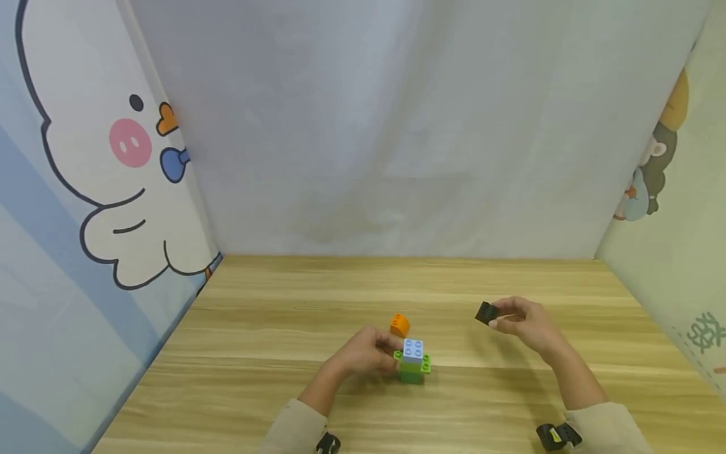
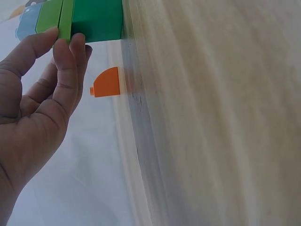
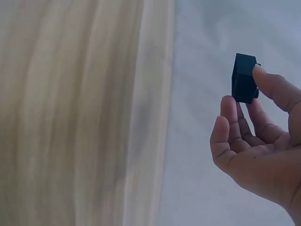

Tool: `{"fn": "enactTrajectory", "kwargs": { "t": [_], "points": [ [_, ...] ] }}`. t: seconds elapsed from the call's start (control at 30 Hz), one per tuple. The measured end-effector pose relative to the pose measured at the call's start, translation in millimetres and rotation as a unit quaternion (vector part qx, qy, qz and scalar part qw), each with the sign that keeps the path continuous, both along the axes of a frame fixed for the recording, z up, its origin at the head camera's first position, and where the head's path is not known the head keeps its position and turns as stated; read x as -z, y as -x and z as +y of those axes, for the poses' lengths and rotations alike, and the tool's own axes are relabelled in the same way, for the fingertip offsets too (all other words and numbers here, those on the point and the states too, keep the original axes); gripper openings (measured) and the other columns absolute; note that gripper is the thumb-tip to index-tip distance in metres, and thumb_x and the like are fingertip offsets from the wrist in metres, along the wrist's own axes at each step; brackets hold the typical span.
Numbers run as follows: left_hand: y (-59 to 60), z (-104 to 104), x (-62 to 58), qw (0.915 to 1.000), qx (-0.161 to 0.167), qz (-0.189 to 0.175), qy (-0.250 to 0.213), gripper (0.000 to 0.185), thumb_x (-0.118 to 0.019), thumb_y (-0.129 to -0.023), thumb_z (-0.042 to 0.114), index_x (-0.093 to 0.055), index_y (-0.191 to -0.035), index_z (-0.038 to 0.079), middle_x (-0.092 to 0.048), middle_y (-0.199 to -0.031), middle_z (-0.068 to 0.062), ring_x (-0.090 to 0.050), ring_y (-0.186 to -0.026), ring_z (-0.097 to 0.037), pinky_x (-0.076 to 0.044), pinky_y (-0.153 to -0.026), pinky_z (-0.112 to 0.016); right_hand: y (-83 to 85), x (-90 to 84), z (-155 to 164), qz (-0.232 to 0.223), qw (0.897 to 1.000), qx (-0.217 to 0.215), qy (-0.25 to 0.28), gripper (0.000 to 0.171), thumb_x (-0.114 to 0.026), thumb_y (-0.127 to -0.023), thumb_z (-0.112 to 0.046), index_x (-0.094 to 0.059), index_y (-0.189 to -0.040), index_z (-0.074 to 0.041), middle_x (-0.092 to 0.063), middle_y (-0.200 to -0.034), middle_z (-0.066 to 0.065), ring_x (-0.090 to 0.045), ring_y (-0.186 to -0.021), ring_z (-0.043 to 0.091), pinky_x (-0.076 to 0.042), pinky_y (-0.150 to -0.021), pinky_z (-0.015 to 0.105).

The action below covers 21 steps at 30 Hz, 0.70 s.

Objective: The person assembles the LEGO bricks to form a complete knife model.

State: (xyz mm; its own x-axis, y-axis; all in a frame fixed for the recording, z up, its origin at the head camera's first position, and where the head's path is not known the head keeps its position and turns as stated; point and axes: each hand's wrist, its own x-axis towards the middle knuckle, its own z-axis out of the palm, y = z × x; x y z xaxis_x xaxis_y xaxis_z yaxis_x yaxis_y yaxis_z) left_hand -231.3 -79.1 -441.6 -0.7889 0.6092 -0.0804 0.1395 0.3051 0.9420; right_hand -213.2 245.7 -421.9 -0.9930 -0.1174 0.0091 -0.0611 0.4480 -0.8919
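Observation:
A small brick stack [image 1: 413, 362] stands on the wooden table [image 1: 283, 353]: a pale blue brick on top, a light green plate under it, a darker green brick [image 2: 96, 19] at the bottom. My left hand [image 1: 365, 354] holds the stack from its left side, fingers [image 2: 66, 52] on the green layers. Just behind the stack lies a loose orange curved brick [image 1: 399, 325], also in the left wrist view [image 2: 107, 83]. My right hand [image 1: 524, 325] is raised to the right and pinches a small black brick [image 1: 486, 313] at its fingertips [image 3: 263, 80]; that black brick [image 3: 243, 77] is clear of the table.
Pale fabric walls [image 1: 368, 139] close the table at the back and both sides, with cartoon prints on the left [image 1: 113, 157] and right. Bare wood stretches in front of and behind the bricks. A wrist camera strap [image 1: 558, 435] sits on my right sleeve.

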Motion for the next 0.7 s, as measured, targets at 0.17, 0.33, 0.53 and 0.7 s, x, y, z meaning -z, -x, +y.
{"fn": "enactTrajectory", "kwargs": {
  "t": [0.17,0.33,0.53,0.7],
  "points": [
    [0.9,2,1.9,1.0000,-0.005,-0.005,-0.002,0.032,-0.064,-0.063,-0.008,-0.063,-0.094,-0.001,-0.062,-0.086,-0.011,-0.056,-0.071,-0.015,-0.047,-0.057,-0.026,-0.4,6.5,-4,0.025,1.000,-0.008,-0.004,0.048,-0.063,-0.078,-0.026,-0.046,-0.115,-0.001,-0.049,-0.107,0.014,-0.051,-0.088,0.025,-0.044,-0.073,0.041],
    [2.6,4,1.3,0.9997,-0.016,0.001,0.017,0.032,-0.066,-0.063,-0.006,-0.064,-0.094,0.002,-0.062,-0.086,-0.007,-0.055,-0.072,-0.015,-0.047,-0.058,-0.027,1.0,11.0,-9,0.042,0.999,0.002,0.005,0.050,-0.064,-0.076,-0.031,-0.046,-0.114,-0.003,-0.049,-0.107,0.014,-0.051,-0.087,0.025,-0.044,-0.072,0.038],
    [5.2,6,3.3,0.9987,-0.029,0.014,0.041,0.033,-0.067,-0.063,-0.003,-0.064,-0.095,0.003,-0.061,-0.085,-0.004,-0.054,-0.073,-0.015,-0.046,-0.059,-0.027,3.5,15.5,-21,0.065,0.998,-0.009,0.014,0.049,-0.064,-0.076,-0.031,-0.048,-0.113,-0.004,-0.051,-0.104,0.013,-0.051,-0.085,0.026,-0.045,-0.071,0.040],
    [6.9,8,7.3,0.9980,-0.037,0.019,0.047,0.032,-0.067,-0.063,-0.002,-0.064,-0.094,0.002,-0.060,-0.084,-0.002,-0.055,-0.072,-0.014,-0.047,-0.058,-0.027,2.8,14.6,-31,0.067,0.997,-0.024,0.025,0.047,-0.064,-0.076,-0.031,-0.049,-0.112,-0.005,-0.051,-0.103,0.012,-0.051,-0.084,0.027,-0.045,-0.069,0.037]
  ]
}}
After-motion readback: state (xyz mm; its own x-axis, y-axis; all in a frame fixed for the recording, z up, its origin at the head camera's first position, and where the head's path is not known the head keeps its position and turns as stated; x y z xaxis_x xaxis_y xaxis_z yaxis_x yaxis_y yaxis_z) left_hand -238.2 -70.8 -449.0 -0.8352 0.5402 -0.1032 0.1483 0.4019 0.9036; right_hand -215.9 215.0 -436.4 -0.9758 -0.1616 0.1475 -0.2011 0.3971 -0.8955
